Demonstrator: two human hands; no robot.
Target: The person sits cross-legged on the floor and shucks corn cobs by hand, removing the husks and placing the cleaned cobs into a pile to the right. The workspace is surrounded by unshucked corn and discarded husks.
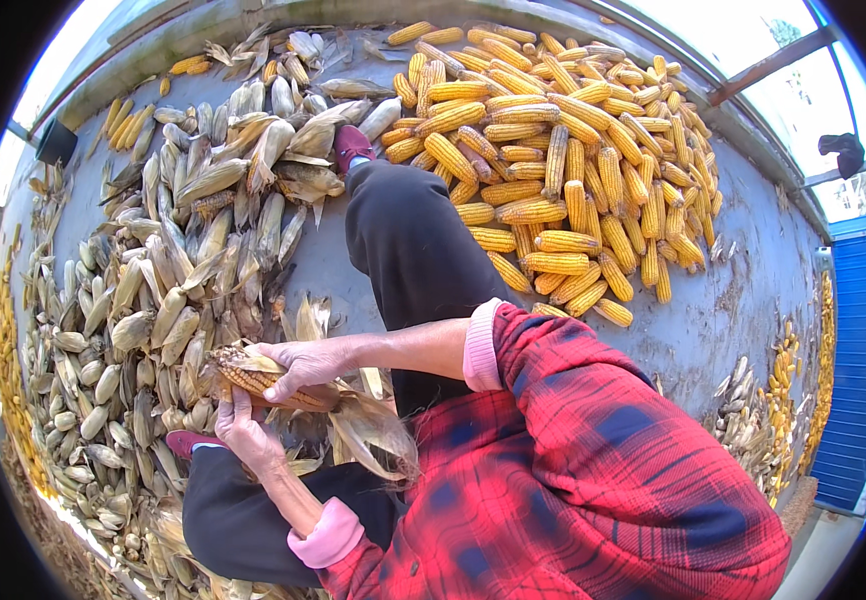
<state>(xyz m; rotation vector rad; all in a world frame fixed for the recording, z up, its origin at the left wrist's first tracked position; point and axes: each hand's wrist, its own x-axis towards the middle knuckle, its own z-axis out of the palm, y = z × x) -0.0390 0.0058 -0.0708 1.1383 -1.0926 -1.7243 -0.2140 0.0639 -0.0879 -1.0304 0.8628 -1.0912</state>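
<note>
A partly husked ear of corn (249,381) lies across my two hands, its yellow-brown kernels bare along one side. My right hand (301,367) grips it from above, the thumb pressed over the kernels. From below, the fingers of my left hand (245,431) close on the ear near its silk-covered tip. Dry husk leaves (374,439) hang loose from the other end, towards my body. Beyond my hands spreads a heap of unhusked corn ears (155,300) in pale, dry husks. The bare yellow cobs (553,150) are piled past my right leg.
My black-trousered legs (425,240) straddle the area below my hands. A low concrete wall (328,13) borders the grey floor (755,217). More corn (782,375) lies at the right by a blue corrugated panel (857,352). A dark container (56,142) stands at the far left.
</note>
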